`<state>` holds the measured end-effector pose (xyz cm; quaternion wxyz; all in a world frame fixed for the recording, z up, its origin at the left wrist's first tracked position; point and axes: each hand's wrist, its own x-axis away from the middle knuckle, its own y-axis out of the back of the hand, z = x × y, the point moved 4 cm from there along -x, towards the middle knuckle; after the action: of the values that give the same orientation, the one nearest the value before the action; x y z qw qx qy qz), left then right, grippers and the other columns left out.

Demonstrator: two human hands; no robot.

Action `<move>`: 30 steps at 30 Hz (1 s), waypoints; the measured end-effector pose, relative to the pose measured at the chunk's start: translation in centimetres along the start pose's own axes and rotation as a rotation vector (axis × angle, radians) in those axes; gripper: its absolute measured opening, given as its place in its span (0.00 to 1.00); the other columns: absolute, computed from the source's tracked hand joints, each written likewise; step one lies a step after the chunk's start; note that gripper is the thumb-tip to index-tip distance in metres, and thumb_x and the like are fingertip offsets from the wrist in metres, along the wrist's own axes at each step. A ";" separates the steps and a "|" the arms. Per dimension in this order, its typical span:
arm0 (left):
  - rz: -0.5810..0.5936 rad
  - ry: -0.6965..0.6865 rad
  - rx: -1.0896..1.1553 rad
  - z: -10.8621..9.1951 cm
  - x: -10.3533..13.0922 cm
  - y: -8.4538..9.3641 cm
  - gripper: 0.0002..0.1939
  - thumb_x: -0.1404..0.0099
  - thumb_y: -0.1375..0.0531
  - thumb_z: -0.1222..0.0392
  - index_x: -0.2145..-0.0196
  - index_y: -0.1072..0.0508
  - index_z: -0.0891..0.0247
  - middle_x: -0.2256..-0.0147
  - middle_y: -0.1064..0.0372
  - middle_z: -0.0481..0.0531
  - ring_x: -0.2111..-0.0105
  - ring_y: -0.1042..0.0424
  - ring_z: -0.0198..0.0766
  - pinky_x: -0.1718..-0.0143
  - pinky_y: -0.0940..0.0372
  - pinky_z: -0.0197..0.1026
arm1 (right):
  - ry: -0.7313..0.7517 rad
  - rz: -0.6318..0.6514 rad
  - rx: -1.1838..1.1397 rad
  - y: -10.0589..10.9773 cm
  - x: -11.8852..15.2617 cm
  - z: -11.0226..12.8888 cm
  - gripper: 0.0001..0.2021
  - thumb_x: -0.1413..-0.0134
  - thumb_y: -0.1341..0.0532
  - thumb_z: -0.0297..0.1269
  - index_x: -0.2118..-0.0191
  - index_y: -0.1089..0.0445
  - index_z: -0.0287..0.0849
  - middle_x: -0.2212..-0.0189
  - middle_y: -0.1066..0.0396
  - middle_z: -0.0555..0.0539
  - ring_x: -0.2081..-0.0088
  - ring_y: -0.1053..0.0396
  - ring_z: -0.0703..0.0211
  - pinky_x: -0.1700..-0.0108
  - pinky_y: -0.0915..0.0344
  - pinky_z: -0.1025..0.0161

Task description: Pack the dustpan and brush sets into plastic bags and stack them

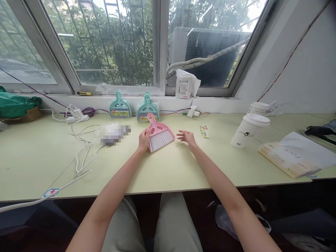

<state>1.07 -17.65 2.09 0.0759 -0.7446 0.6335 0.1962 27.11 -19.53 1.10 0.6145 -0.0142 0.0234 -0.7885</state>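
Observation:
A small pink dustpan (pixel 168 130) with a matching pink brush (pixel 160 140) nested in it is held over the table, its white bristles facing me. My left hand (pixel 144 140) is closed on its left edge, the thumb near the handle. Just off its right edge, my right hand (pixel 187 137) is open with fingers apart, touching nothing I can see. A colourful printed label (pixel 204 132) lies to the right of that hand. Behind the pink set stand green dustpan-and-brush sets, one group on the left (pixel 120 106) and a thicker stack (pixel 147 108) beside it.
White cables (pixel 82 154) and a partly pixelated plastic-wrapped item (pixel 115 134) lie on the left. Two lidded paper cups, the nearer cup (pixel 248 133) in front, and a paper bag (pixel 288 157) are at right. A yellow cutter (pixel 84 93) and a tissue pack (pixel 184 85) sit on the windowsill.

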 end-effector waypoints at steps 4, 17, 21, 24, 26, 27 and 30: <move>0.026 -0.149 -0.073 -2.6 1.6 -0.6 0.25 0.31 0.51 0.45 0.49 0.28 0.65 0.56 0.26 0.57 0.59 0.29 0.41 0.58 0.37 0.40 | 0.617 -0.019 0.611 -6.1 3.6 2.6 0.13 0.38 0.47 0.39 0.57 0.28 0.43 0.55 0.29 0.43 0.51 0.32 0.56 0.51 0.35 0.60; 0.228 -0.273 -0.079 -3.6 0.4 -0.1 0.24 0.30 0.53 0.48 0.48 0.28 0.65 0.53 0.27 0.54 0.56 0.29 0.40 0.54 0.36 0.39 | 0.715 -0.239 0.812 -10.1 3.9 4.5 0.10 0.43 0.43 0.44 0.66 0.36 0.42 0.64 0.33 0.44 0.59 0.37 0.53 0.58 0.40 0.59; 0.170 -0.305 -0.219 -4.0 0.8 -0.7 0.21 0.32 0.50 0.56 0.46 0.31 0.65 0.57 0.25 0.56 0.63 0.27 0.39 0.60 0.35 0.38 | 0.707 -0.268 0.815 -9.6 4.3 5.2 0.09 0.46 0.41 0.42 0.69 0.37 0.42 0.65 0.33 0.46 0.60 0.37 0.54 0.59 0.41 0.60; 0.152 -0.369 -0.324 -5.3 1.4 -0.7 0.22 0.36 0.45 0.59 0.46 0.31 0.65 0.60 0.24 0.55 0.67 0.27 0.38 0.63 0.35 0.37 | 0.714 -0.293 0.806 -9.4 4.8 5.8 0.08 0.46 0.41 0.41 0.68 0.37 0.42 0.66 0.34 0.46 0.60 0.37 0.54 0.60 0.41 0.60; 0.143 -0.419 -0.357 -6.4 1.8 -0.5 0.22 0.38 0.43 0.59 0.47 0.30 0.64 0.60 0.24 0.53 0.67 0.28 0.38 0.62 0.35 0.37 | 0.723 -0.307 0.795 -9.4 5.3 6.1 0.08 0.44 0.42 0.42 0.67 0.36 0.42 0.65 0.34 0.45 0.59 0.37 0.54 0.59 0.41 0.60; 0.137 -0.439 -0.374 -6.9 2.0 -0.4 0.21 0.38 0.43 0.58 0.47 0.29 0.63 0.59 0.25 0.53 0.66 0.27 0.38 0.61 0.35 0.37 | 0.722 -0.313 0.785 -9.4 5.7 6.3 0.09 0.43 0.43 0.43 0.66 0.35 0.42 0.64 0.33 0.45 0.59 0.37 0.53 0.59 0.41 0.60; 0.064 -0.440 -0.492 -7.3 1.6 0.7 0.21 0.36 0.45 0.58 0.46 0.30 0.62 0.57 0.25 0.54 0.62 0.27 0.41 0.58 0.36 0.39 | 0.728 -0.316 0.770 -9.8 7.0 7.1 0.11 0.41 0.44 0.45 0.66 0.33 0.43 0.63 0.33 0.44 0.58 0.37 0.53 0.58 0.41 0.60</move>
<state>2.04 -21.90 8.23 0.0228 -0.6602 0.5586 0.5016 16.24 -24.05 8.66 0.4017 0.4815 -0.0580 -0.7768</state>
